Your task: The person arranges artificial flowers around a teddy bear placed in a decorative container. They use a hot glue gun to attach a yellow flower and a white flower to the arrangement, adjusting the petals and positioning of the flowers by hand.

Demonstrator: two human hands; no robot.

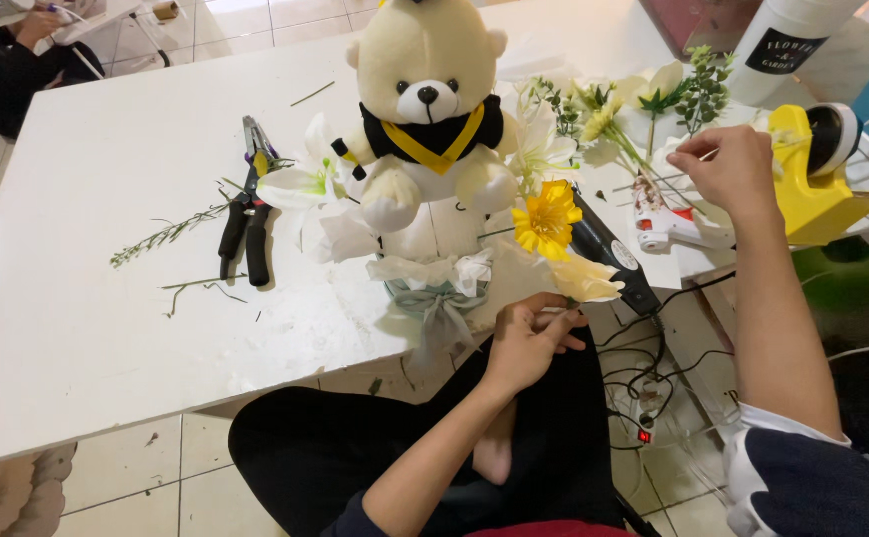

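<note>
Left hand (532, 338) pinching flower stem (554, 310), stem lying sideways

The left hand (529, 338) is held low, near the lap, with the forearm bare and raised from the lower middle of the view. Its fingers (564, 320) are curled and pinched together. The right hand (731, 169) is stretched far forward, the arm bare to a dark sleeve at the elbow. Its fingertips (685, 149) are pinched shut, palm down.

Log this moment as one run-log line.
left hand: pinching flower stem | right hand: reaching at tape dispenser | teddy bear upright on table
</note>
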